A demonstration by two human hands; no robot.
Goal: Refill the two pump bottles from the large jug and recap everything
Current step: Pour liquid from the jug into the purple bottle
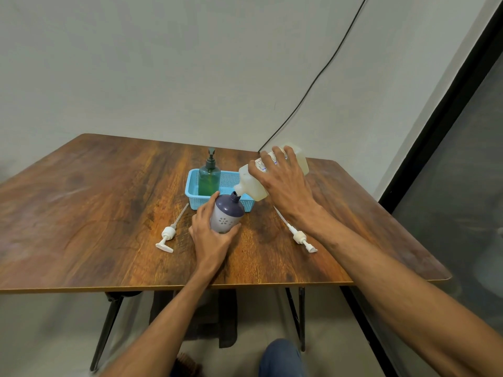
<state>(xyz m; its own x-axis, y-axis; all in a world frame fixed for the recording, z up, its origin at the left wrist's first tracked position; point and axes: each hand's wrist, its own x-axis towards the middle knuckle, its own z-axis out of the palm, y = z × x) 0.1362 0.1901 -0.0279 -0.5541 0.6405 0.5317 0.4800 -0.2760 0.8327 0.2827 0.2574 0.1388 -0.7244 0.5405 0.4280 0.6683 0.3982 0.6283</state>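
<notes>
My left hand [209,232] grips a purple and white bottle [227,214] with an open neck, standing on the table and tilted slightly to the right. My right hand [283,180] holds the large translucent jug [253,186] tipped down to the left, its spout right at the bottle's neck. A green pump bottle [209,178] with its dark pump on stands in the blue basket [192,190]. One white pump head [166,236] lies on the table left of my left hand. Another white pump head [299,236] lies to the right, partly under my right forearm.
The wooden table [95,208] reaches the wall at the back, with its front edge close to me. A black cable [313,85] runs down the wall behind the jug. A dark window frame [446,126] stands to the right.
</notes>
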